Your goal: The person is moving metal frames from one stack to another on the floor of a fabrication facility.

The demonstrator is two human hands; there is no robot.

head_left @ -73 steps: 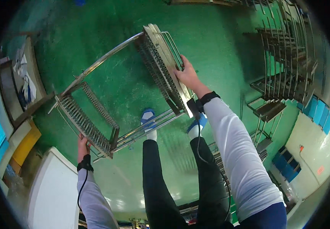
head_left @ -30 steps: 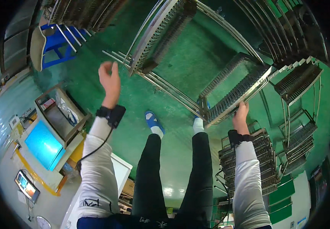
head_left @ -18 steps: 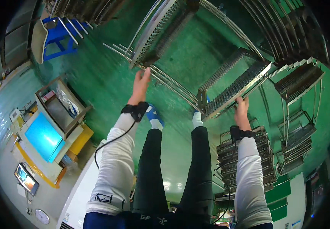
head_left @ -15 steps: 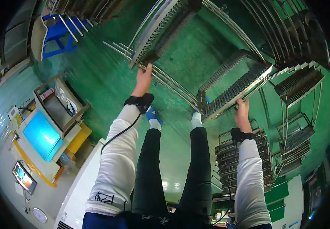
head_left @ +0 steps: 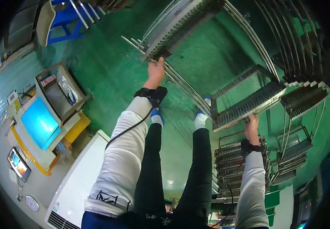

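Note:
A metal rack [head_left: 250, 104] with two long slotted sides joined by thin steel rods hangs tilted in front of me, above the green floor. My left hand [head_left: 156, 72] is closed round the rods at its near left corner, beside one slotted side [head_left: 180, 28]. Against the outer edge of the other slotted side, my right hand [head_left: 252, 126] grips the rack from the right; part of its fingers is hidden behind the metal. Both wrists wear black bands.
Similar racks stand stacked to my right [head_left: 231, 168] and at the far right [head_left: 306, 99]. A blue stool [head_left: 64, 28] is at far left. Left of me are a wooden tray [head_left: 56, 103], a bright blue sheet [head_left: 39, 122] and a white cabinet [head_left: 77, 179].
The rack and both my hands have shifted to the right in the picture. My right foot shows more fully beside the rack. Both hands keep their hold.

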